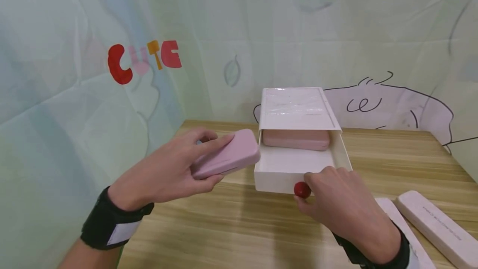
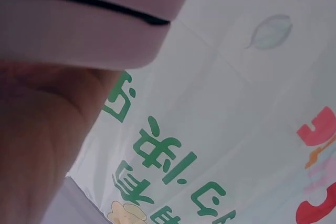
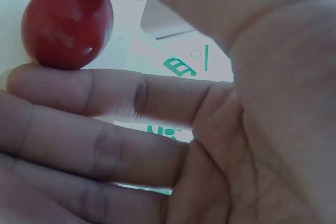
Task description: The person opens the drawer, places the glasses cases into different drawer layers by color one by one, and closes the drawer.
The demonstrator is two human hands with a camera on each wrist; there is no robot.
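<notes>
My left hand grips a pink hard case, held in the air just left of a white drawer box. In the left wrist view the case shows a dark seam along its side. The box's drawer is pulled out toward me from under its white top. Inside, at the back, lies another pink case, partly under the top. My right hand pinches the round red knob on the drawer front between thumb and index finger; the knob fills the upper left of the right wrist view.
At the right of the wooden table lies a long pale case with small print. Beside it is another pale flat piece, partly hidden by my right wrist. A printed cloth stands behind the table and along the left.
</notes>
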